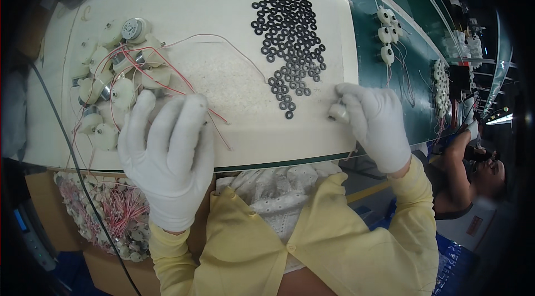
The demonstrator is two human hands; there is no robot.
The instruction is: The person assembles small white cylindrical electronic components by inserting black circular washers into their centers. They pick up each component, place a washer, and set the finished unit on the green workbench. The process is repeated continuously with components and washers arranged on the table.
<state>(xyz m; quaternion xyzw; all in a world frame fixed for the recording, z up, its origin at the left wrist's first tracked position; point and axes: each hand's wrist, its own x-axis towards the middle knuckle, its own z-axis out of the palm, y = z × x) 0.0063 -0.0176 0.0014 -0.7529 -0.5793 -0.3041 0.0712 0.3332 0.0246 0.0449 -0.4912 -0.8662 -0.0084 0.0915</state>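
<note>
Cream-housed motors (123, 93): heaped at left, near a spread, seemingly unladen left hand (167, 168). Past that, loose black rings (290, 34) on the white table (267, 145). Farther right, one small motor (339, 112) pinched by the right hand (379, 120), apparently at the ring-fitting stage; probably calls for aligning a ring with its end, grip steady.

The wearer's two hands (170, 156) (379, 123), dozens of pale motors (123, 93) and dozens of black rings (283, 27) show.
</note>
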